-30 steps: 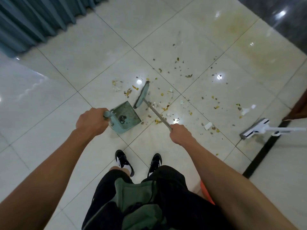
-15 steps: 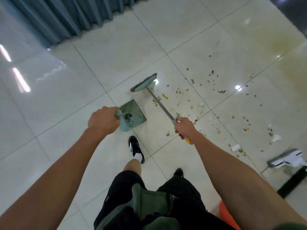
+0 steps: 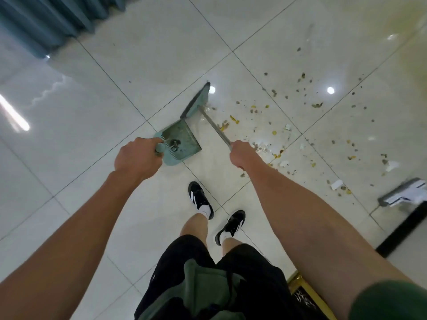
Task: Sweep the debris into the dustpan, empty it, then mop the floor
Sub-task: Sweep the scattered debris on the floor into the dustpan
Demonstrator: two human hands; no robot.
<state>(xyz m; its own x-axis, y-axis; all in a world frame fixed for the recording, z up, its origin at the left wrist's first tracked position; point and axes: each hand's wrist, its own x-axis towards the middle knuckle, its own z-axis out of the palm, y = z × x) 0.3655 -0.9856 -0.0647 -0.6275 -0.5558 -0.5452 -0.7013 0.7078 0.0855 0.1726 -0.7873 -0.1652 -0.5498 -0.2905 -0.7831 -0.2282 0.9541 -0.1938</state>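
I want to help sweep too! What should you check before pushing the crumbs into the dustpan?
1. Left hand grips the dustpan handle: ok.
2. Right hand grips the broom handle: ok.
3. Broom head sits next to the pan's open edge: ok.
4. Crumbs lie behind the broom head, ready to push in: not ok, most lie on its far side, away from the pan.
5. Pan lip flat on the floor: cannot tell.
6. Shoes stand away from the crumbs: ok.

Both hands (image 3: 136,158) fisted, arms outstretched
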